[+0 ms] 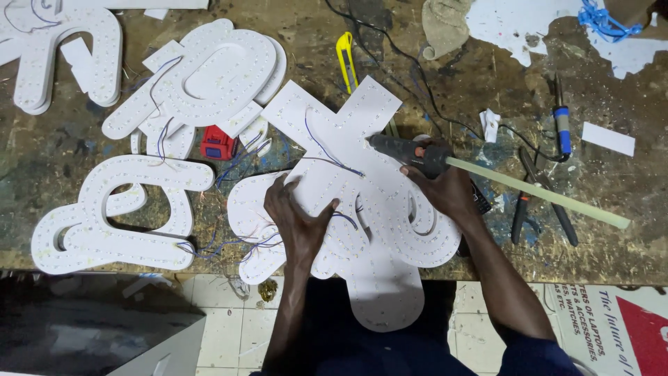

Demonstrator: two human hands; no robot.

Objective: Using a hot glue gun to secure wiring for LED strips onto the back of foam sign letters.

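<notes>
A large white cross-shaped sign letter (348, 139) studded with small lights lies on the stained workbench (83, 139), over other white letters. My left hand (299, 216) presses flat on its lower left arm, fingers spread beside thin blue wires (327, 153). My right hand (445, 188) grips a dark glue gun (407, 150). Its nozzle touches the letter's face near the middle, and a long pale glue stick (543, 195) juts out to the right behind it.
More white lit letters lie at the left (118, 216) and upper left (209, 76). A small red tool (217, 144), a yellow utility knife (346, 59), pliers (536, 195), a blue-handled soldering iron (562, 125) and a black cable are on the bench. Tiled floor lies below the bench edge.
</notes>
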